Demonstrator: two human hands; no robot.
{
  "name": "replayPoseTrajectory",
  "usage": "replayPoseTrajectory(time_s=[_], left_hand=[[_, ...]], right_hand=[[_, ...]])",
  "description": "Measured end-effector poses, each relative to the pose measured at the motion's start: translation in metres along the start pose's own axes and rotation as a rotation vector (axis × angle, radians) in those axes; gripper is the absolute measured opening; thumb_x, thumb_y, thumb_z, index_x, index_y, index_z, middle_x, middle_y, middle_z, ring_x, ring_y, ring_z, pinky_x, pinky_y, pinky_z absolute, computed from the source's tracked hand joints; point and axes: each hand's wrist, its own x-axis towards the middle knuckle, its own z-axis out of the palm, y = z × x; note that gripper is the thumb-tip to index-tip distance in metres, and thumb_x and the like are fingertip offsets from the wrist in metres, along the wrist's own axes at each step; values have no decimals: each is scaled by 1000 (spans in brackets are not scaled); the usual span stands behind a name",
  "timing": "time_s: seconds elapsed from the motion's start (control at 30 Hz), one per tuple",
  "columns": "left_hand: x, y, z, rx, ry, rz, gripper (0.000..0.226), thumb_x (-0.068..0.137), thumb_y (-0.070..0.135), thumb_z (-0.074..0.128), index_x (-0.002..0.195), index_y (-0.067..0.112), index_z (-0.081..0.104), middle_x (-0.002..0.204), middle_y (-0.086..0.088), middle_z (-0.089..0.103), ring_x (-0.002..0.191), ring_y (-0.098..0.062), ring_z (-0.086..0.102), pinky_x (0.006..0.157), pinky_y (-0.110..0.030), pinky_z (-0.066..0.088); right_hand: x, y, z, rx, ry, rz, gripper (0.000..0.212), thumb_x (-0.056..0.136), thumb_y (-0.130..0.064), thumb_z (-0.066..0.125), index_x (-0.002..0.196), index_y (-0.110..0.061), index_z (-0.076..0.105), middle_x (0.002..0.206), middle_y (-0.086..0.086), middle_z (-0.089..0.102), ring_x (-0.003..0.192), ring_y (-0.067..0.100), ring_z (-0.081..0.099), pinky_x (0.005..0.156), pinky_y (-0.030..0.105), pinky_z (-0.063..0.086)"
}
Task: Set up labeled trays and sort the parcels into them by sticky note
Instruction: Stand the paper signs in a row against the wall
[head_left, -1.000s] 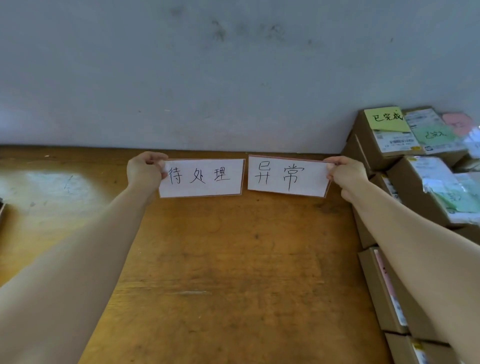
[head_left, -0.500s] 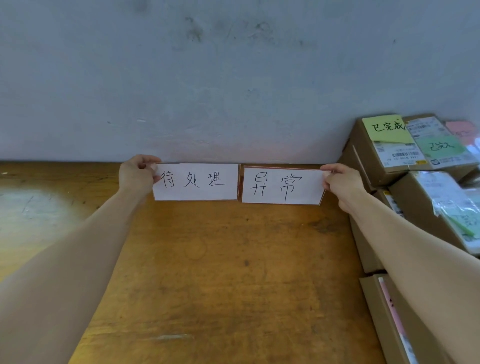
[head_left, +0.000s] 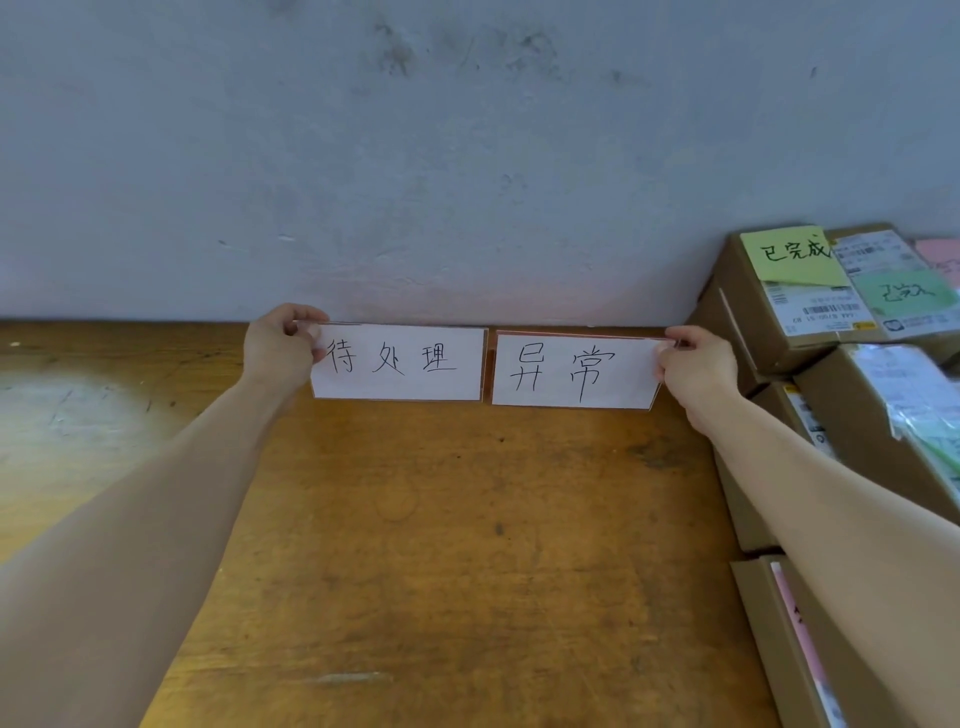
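I see both arms reaching straight out across the table (head_left: 441, 545) toward the wall (head_left: 467, 156) at 12 o'clock. My left hand (head_left: 280, 348) has finger and thumb curled around the left edge of the left card (head_left: 400, 364), pinching it near the top corner. My right hand (head_left: 696, 369) pinches the right edge of the right card (head_left: 571, 371) the same way, with the fingertips at its top right corner.

The two white cards stand upright side by side at the far edge of the table, facing me, just in front of the wall. The left card is at about 11 o'clock and the right one at about 1 o'clock. Their inner edges nearly meet; I cannot tell whether they touch. Each carries handwritten black characters and a thin orange rim. Each hand is on the outer side of its card, so the cards lie between the hands.

At 3 o'clock, the parcels (head_left: 748, 312) are stacked against the wall, just beside my right forearm. The top box bears a yellow-green note (head_left: 792, 254) with writing. A green note (head_left: 906, 293) and a pink note (head_left: 940, 254) lie at 2 o'clock behind it.
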Motion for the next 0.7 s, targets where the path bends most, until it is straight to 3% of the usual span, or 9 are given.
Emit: replayPoseTrajectory(time_s=[0.17, 0.27, 0.4, 0.53, 0.7], left_hand=[[-7, 2, -1, 79, -23, 7, 24, 96, 2, 45, 100, 17, 62, 77, -2, 48, 83, -19, 53, 84, -37, 50], [-8, 1, -7, 165, -15, 3, 41, 94, 4, 48, 131, 21, 50, 107, -4, 53, 95, -20, 55, 88, -36, 49], [-20, 9, -15, 306, 14, 42, 46, 93, 13, 53, 137, 16, 41, 132, -11, 43, 117, -28, 48, 95, -43, 47], [-51, 39, -19, 387, -24, 261, 40, 96, 11, 48, 135, 13, 43, 138, -10, 35, 117, -24, 45, 90, -33, 43], [-98, 93, -47, 517, 28, 633, 38, 94, 10, 49, 132, 10, 46, 135, -10, 40, 122, -27, 38, 104, -38, 29]], right_hand=[[-19, -7, -2, -243, 122, -103, 36, 95, -15, 45, 130, -5, 46, 122, 17, 55, 109, 33, 54, 82, 35, 44], [-31, -15, -2, -320, 91, -240, 39, 93, -11, 46, 131, -3, 46, 126, 18, 52, 115, 33, 49, 91, 40, 45], [-59, -37, -3, -362, 29, -432, 37, 95, -15, 49, 131, -5, 50, 128, 14, 52, 121, 28, 44, 93, 34, 39], [-99, -74, -1, -416, -40, -671, 36, 96, -13, 47, 131, -8, 50, 134, 9, 50, 126, 24, 38, 100, 33, 34], [-158, -125, 3, -481, -54, -974, 42, 94, -16, 50, 135, -10, 44, 142, 7, 41, 134, 24, 29, 107, 35, 25]])
